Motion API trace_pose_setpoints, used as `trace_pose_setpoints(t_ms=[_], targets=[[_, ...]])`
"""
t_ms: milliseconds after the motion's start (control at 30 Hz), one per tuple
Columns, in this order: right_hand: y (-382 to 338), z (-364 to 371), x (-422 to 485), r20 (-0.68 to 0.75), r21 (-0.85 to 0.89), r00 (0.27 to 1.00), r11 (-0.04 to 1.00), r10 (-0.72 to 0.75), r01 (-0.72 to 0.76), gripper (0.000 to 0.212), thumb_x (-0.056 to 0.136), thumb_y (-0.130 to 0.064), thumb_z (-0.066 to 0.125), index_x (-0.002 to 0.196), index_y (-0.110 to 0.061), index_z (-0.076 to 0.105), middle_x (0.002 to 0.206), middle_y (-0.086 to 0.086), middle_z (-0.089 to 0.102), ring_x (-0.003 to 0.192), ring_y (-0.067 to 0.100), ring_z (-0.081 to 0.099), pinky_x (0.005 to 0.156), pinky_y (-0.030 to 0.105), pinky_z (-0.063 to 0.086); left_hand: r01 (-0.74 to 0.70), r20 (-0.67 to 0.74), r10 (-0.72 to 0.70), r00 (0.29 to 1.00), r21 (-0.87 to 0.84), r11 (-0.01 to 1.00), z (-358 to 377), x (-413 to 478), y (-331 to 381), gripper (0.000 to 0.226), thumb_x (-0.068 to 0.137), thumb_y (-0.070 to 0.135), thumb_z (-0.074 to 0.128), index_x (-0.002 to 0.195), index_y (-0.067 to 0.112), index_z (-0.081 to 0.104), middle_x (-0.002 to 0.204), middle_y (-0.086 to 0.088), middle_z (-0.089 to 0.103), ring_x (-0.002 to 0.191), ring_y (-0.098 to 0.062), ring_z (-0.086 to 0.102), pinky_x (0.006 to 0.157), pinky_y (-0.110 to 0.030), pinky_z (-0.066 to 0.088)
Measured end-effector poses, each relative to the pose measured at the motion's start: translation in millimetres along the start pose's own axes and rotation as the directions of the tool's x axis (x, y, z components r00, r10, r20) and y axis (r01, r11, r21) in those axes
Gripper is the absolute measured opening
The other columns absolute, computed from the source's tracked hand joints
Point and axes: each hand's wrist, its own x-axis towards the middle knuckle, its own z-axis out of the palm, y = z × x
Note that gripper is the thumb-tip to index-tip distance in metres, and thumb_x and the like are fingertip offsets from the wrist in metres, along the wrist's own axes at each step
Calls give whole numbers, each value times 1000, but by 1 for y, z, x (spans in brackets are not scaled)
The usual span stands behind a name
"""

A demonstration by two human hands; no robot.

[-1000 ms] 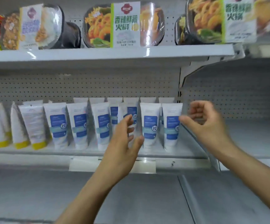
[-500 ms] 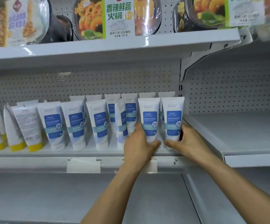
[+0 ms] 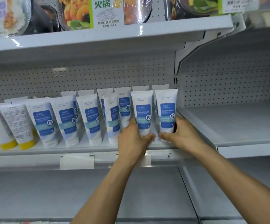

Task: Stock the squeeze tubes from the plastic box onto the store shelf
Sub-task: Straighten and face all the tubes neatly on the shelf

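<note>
White plastic with blue labels, right at the fingertips. Had the left hand closed around the lower part of one squeeze tube, thumb across its cap end, fingers tucked out of sight on the tube's far side. Had the right hand grasping the neighbouring end tube the same way, thumb low in front, fingers round its outer side. Held both upright, cap down, on the store shelf, just beside each other between the two hands, thumbs nearly meeting below them. Saw a second row of tube tops just behind the held pair, beyond the knuckles.

Left of the left hand, found more blue-labelled tubes standing in a row along the front edge, the nearest one touching or almost touching the fingers; could not tell which. Farther out on that side, noted yellow-capped tubes, leaning, one turned with its printed back forward.

Right of the right hand, past the upright divider, faced a shelf bay. Above both hands, noticed hot-pot meal trays on the upper shelf. Below the wrists, saw paper price tags on the shelf lip, and under the forearms a lower shelf.
</note>
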Motion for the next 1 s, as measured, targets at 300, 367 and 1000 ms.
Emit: trace_pose_setpoints(t_ms=[300,367,1000], targets=[[-7,-4,-11,-22,-45,1000,999,-3,2,58,69,-36,81,113,-17,50,102,-4,63,88,13,62,73,32,51,9,31,-10,999,10,1000,-3,-5,2,66,77,41,75,130,17,43,128,-1,60,113,-22,59,93,-34,48],[-8,-5,-16,-52,15,998,1000,-18,19,62,73,-38,80,120,-17,45,107,-6,59,90,10,59,70,25,46,-36,46,35,998,22,999,-9,-18,0,69,82,42,70,138,18,37,134,-1,55,118,-20,55,96,-32,45],[-114,98,-44,6,-158,990,977,-142,142,71,83,-38,66,140,-25,25,140,-3,47,120,22,53,96,42,46,-77,-106,73,992,-30,997,-98,-14,-96,77,87,17,65,146,11,17,146,-7,39,128,-23,46,97,-23,35]])
